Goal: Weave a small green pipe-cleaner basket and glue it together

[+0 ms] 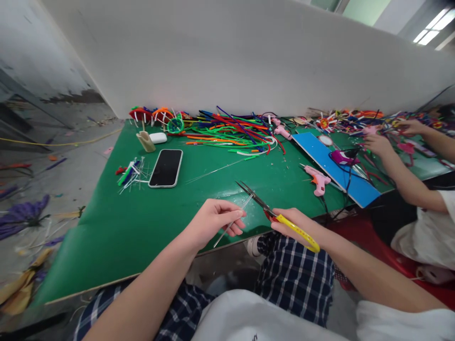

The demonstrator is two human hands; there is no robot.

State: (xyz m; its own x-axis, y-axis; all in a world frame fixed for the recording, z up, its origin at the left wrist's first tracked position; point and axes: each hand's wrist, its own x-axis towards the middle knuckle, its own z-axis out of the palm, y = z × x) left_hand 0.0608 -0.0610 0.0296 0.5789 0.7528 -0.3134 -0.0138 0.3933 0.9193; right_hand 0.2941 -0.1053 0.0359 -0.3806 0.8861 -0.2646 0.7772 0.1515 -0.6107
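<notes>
Over the table's near edge, my left hand (222, 219) pinches a thin translucent stick (246, 202) between thumb and fingers. The stick slants up to the right, and its lower end pokes out below my fingers. My right hand (289, 220) grips a pair of scissors (295, 230) with yellow handles. Their dark blades point up and left, slightly apart, at the upper end of the stick; whether they touch it I cannot tell. Beyond my hands, a clear thin strand (216, 170) lies on the green table (117, 227).
A phone (166, 168) lies left of centre beside cut scraps (133, 174). Colourful pipe cleaners (231, 128) are heaped along the back wall. To the right are a pink glue gun (317, 180) and a blue board (330, 161). A co-worker's hands (378, 144) work at far right.
</notes>
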